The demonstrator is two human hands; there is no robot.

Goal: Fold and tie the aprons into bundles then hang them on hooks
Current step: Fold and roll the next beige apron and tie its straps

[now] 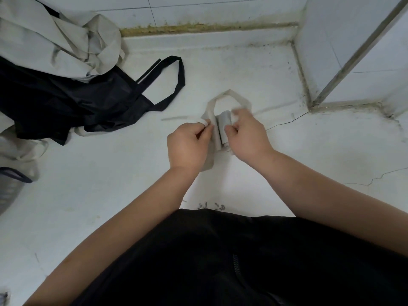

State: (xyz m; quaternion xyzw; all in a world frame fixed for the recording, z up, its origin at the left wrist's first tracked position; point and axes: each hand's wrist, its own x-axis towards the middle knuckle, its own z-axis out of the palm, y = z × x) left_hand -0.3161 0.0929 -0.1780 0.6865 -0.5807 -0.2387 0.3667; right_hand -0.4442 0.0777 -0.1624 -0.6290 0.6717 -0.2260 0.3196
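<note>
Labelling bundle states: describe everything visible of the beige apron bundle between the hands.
The beige apron bundle is a small, tight roll of thin cloth lying on the white surface, pointing away from the person. A flat strap loop arcs out past its far end. The left hand pinches a strap at its left side, and the right hand grips its right side. A thin tie seems to trail leftward. No knot is visible.

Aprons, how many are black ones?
1 for sure: the black apron lies at the left, partly under the beige pile. A black strip near the top of the pile may belong to another, mostly hidden.
</note>
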